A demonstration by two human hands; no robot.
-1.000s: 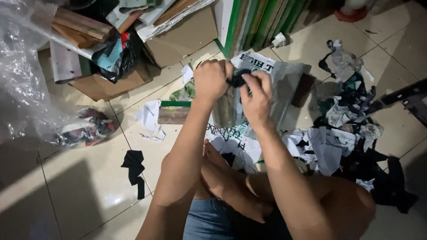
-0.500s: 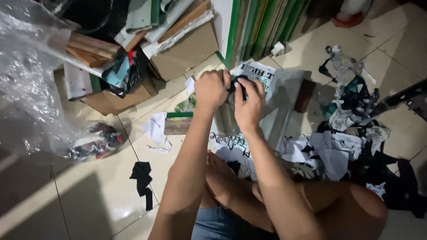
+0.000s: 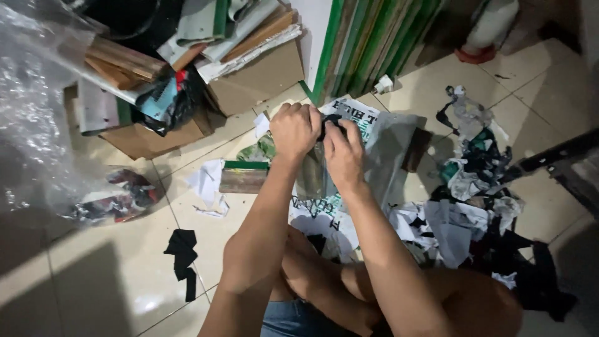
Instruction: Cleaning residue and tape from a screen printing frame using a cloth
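My left hand (image 3: 294, 130) and my right hand (image 3: 342, 153) are held close together in front of me, both clenched on the top of a grey-green tin or pouch (image 3: 314, 178) with a dark bit (image 3: 331, 122) at its upper end. The object hangs upright between the hands, above a printed paper sheet (image 3: 355, 115) on the tiled floor. I sit on the floor with my bare knees (image 3: 324, 268) below the hands.
Open cardboard boxes (image 3: 256, 78) with wood strips and paper stand at the back left. A clear plastic bag (image 3: 37, 125) fills the left edge. Torn paper and black scraps (image 3: 474, 206) lie at the right; a green-edged squeegee block (image 3: 243, 176) and a black scrap (image 3: 183, 253) lie left.
The view has shifted slightly, so boxes and scraps sit lower in frame. My hands stay clenched together on the object, with the right hand turned a little lower.
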